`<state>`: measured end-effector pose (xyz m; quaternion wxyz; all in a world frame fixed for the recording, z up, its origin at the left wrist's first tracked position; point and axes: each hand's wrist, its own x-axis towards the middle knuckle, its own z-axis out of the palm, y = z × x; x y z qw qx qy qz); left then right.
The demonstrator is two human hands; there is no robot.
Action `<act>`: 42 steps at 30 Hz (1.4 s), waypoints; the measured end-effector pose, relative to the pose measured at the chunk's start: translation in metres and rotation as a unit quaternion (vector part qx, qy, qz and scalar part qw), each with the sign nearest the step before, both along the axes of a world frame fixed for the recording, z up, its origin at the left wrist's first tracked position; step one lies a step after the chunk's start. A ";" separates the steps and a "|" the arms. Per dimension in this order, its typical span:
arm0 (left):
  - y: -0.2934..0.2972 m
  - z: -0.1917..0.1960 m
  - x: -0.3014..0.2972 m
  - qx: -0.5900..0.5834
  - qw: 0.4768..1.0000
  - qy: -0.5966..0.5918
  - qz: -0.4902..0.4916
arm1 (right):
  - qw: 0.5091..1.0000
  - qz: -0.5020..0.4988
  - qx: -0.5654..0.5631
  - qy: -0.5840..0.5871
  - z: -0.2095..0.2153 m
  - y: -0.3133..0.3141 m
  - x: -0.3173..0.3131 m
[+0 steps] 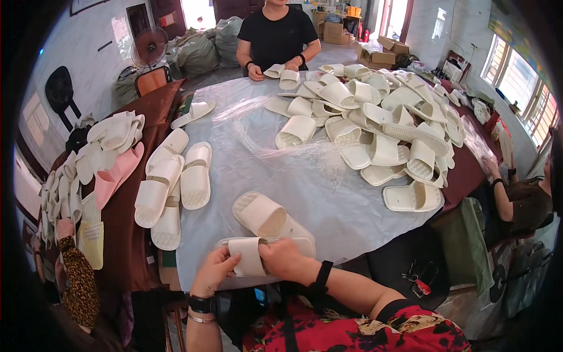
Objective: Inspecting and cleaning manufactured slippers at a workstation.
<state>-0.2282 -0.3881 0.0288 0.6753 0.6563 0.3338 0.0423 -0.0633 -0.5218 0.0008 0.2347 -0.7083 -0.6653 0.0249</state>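
Observation:
A cream slide slipper [247,256] lies sideways at the near edge of the table, between my hands. My left hand [217,271] grips its broad strap from the left, thumb on top. My right hand [285,258] is closed at the strap's right edge, with its fingertips tucked at the opening and partly hidden. Just beyond, another cream slipper [261,215] rests tilted against a further sole [299,230]. To the left, several cream slippers [151,199] lie grouped in overlapping pairs.
A big heap of cream slippers [381,117] covers the table's far right. Across the table a person in black [277,36] handles slippers. At left, a patterned sleeve [79,281] reaches to more slippers and a pink one [119,174]. Keys [419,284] lie on a dark seat [404,258].

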 end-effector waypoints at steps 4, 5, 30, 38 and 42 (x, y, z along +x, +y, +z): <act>-0.004 -0.006 0.003 -0.087 0.994 -0.063 0.012 | 0.991 -0.008 0.133 -0.002 -0.012 0.001 0.003; -0.004 -0.008 0.003 -0.088 0.993 -0.073 0.032 | 0.991 -0.006 0.133 0.000 -0.012 0.001 0.003; 0.002 -0.023 0.004 -0.036 0.987 -0.060 0.145 | 0.933 0.329 0.085 0.117 0.067 -0.057 -0.022; 0.000 -0.034 0.006 -0.018 0.977 -0.116 0.179 | 0.920 0.313 0.208 0.113 0.082 -0.060 -0.024; 0.002 -0.049 0.000 0.010 0.962 -0.150 0.226 | 0.966 0.088 0.233 0.073 0.080 -0.054 0.004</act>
